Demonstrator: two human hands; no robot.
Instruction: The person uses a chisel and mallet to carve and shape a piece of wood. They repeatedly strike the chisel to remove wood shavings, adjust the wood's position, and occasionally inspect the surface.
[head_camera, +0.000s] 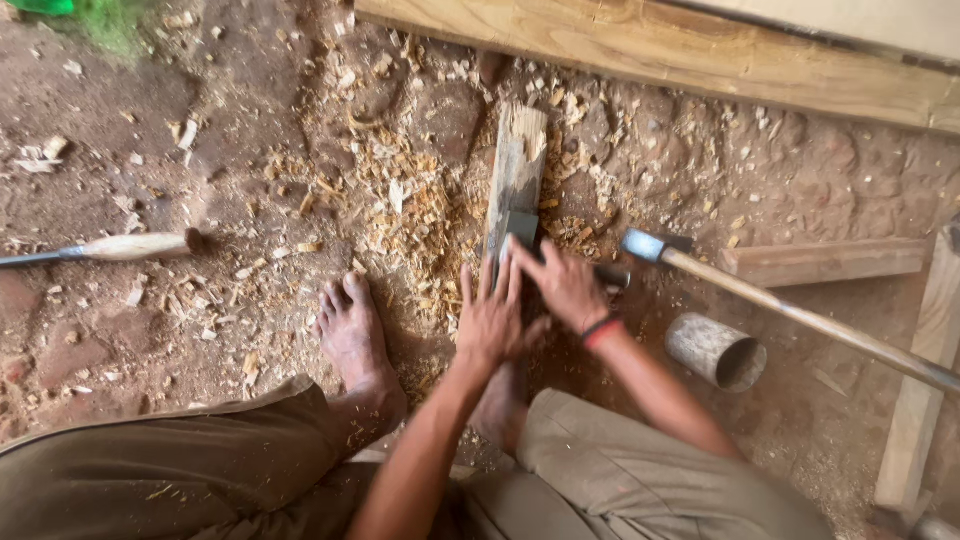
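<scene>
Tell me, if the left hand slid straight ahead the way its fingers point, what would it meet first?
Probably the metal block lying on the wooden piece; the left hand points up along that wood, fingers nearly at the block.

A rough woodworking yard on a bare dirt floor: wood chips lie scattered beside a split wooden block, with a hammer and chisel near that block

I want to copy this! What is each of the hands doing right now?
Left hand: open, fingers flat on the wooden block.
Right hand: closed around a metal tool pressed to the block.
</scene>
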